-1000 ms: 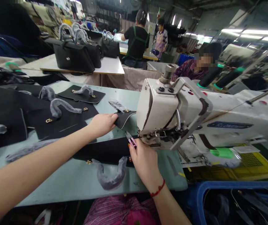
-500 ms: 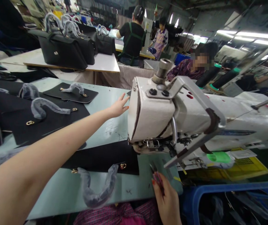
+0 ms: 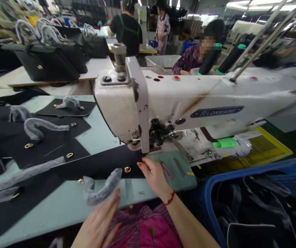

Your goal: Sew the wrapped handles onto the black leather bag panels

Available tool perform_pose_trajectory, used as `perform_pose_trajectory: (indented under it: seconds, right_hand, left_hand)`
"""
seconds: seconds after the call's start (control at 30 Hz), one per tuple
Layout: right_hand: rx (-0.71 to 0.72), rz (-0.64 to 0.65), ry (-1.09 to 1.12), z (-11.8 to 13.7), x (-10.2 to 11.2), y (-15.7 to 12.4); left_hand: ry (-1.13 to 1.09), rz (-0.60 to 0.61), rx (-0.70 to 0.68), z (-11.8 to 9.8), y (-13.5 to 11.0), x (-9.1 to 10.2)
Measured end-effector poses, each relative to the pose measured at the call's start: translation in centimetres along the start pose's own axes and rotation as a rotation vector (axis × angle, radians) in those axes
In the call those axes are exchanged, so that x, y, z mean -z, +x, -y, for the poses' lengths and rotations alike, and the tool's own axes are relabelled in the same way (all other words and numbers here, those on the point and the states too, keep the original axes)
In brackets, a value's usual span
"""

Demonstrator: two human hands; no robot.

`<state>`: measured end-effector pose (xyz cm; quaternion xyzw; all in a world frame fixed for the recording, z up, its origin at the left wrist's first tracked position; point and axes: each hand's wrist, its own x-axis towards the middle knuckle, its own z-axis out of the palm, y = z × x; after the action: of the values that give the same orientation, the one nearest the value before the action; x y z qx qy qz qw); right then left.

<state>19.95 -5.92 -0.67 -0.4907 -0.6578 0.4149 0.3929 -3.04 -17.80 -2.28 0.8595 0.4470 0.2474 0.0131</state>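
A black bag panel (image 3: 96, 166) lies under the sewing machine head (image 3: 116, 113), its right end beneath the needle area. On it sits a plastic-wrapped handle (image 3: 102, 193) with gold rings. My right hand (image 3: 154, 175) is closed at the panel's right end, thumb and forefinger on its edge. Slightly blurred, my left hand (image 3: 98, 217) is held low with fingers stretched out, just below the wrapped handle; whether it touches is unclear. Pink-handled thread snips (image 3: 167, 171) lie on the table just right of my right hand.
More black panels (image 3: 52, 144) with wrapped handles spread over the table's left side. A blue basket (image 3: 208, 199) of black pieces stands at the right, before a yellow crate (image 3: 274, 144). Finished black bags (image 3: 47, 62) stand on a table behind. Several people work beyond the machine.
My left hand has come back from beside the machine head to the front edge. My right hand has let go of the snips and moved onto the panel. The view has shifted right.
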Motion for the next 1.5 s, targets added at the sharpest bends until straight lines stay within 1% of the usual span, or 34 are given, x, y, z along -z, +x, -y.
perform_pose_trajectory:
  seconds: [0.03, 0.1, 0.17, 0.2, 0.23, 0.3, 0.37, 0.4, 0.47, 0.67, 0.8, 0.93, 1.1, 1.2, 1.3, 1.4, 1.5]
  right_hand:
    - [-0.011, -0.013, 0.023, 0.1, -0.2, 0.0]
    - [-0.025, -0.045, 0.059, 0.0, -0.6, -0.3]
    - [-0.042, -0.073, 0.074, -0.1, -1.0, -0.6]
    - [-0.050, -0.084, 0.081, -0.1, -1.1, -0.8]
    - [-0.058, -0.092, 0.088, -0.1, -1.3, -0.9]
    - [-0.072, -0.093, 0.095, 0.1, -1.5, -1.1]
    - [-0.086, -0.081, 0.107, 0.3, -1.5, -1.2]
    - [-0.094, -0.079, 0.115, 0.4, -1.5, -1.3]
    - [-0.114, -0.081, 0.133, 0.6, -1.4, -1.3]
    - [-0.149, -0.069, 0.178, 0.9, -1.0, -1.2]
    - [-0.136, -0.077, 0.191, 1.1, -0.8, -0.6]
    - [-0.125, -0.071, 0.175, 1.0, -0.6, 0.4]
    - [-0.120, -0.058, 0.132, 1.3, -0.3, 1.0]
    - [-0.165, -0.016, 0.136, 1.7, -0.2, 0.0]
    - [-0.255, 0.052, 0.226, 1.9, -0.3, -1.5]
    - [-0.302, 0.081, 0.339, 2.0, -0.4, -2.4]
    - [-0.346, 0.146, 0.463, 2.1, 0.1, -2.2]
  left_hand:
    - [0.059, -0.022, 0.049, 0.8, 0.4, -1.4]
    - [0.105, -0.099, 0.163, 2.9, 2.8, -3.2]
    - [0.106, -0.171, 0.189, 5.1, 5.9, -3.7]
    - [0.119, -0.192, 0.172, 6.0, 7.3, -3.5]
    - [0.127, -0.208, 0.125, 6.7, 8.4, -3.2]
    - [0.121, -0.215, -0.022, 7.8, 9.6, -2.3]
    - [0.082, -0.198, -0.163, 8.2, 9.8, -1.3]
    - [0.063, -0.184, -0.207, 8.4, 9.7, -1.0]
    - [0.040, -0.154, -0.239, 8.4, 9.5, -0.4]
    - [-0.034, -0.126, -0.223, 8.2, 9.6, -0.1]
    - [-0.030, -0.092, -0.170, 8.5, 9.9, -0.3]
    - [-0.018, -0.068, -0.184, 10.0, 10.4, -1.0]
    - [-0.037, 0.075, -0.130, 12.3, 11.2, -1.5]
    - [-0.104, 0.128, -0.043, 12.2, 12.0, -1.1]
    - [-0.199, 0.106, 0.067, 10.5, 12.8, 0.0]
    - [-0.260, 0.083, 0.166, 8.7, 13.5, 1.2]
    - [-0.231, 0.130, 0.197, 7.9, 14.0, 2.2]
